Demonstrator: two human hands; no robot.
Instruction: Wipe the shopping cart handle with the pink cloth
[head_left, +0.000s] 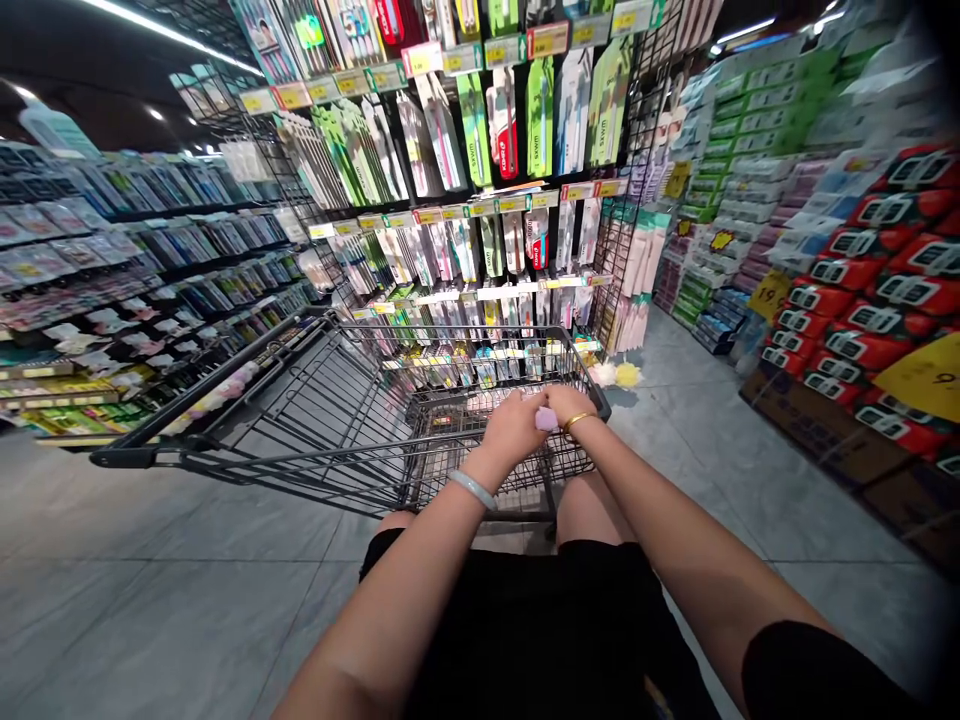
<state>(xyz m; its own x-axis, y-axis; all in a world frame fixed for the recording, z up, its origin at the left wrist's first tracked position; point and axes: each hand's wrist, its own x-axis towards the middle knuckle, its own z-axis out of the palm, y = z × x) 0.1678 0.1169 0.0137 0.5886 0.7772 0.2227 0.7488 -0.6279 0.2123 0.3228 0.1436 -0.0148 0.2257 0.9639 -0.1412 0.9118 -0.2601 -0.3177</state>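
The shopping cart (360, 420) stands on the grey tiled floor (150, 580) directly in front of the person, its nose turned toward a rack of toothbrushes (480, 200) hung on pegs with yellow price tags. Both hands sit side by side on the near end of the cart, at the handle. The left hand (514, 425), with a pale bangle on the wrist, is curled closed over the bar. The right hand (571, 408), wearing a thin gold bracelet, is also closed there, and a small lilac object (546, 420) shows pinched between the two hands; what it is cannot be told. Whether the right fingers wrap the bar itself or only that object is not clear from this angle.

As for progress, the wire basket appears empty: only bare mesh and the floor beneath show through, so nothing seems to have been put in it. The toothbrush packets all hang on the rack, none in hand. To the left run long shelves (112, 270) of small boxed goods; to the right sit stacked red-and-white packs (877, 300) on low pallets, with green cartons piled behind them.
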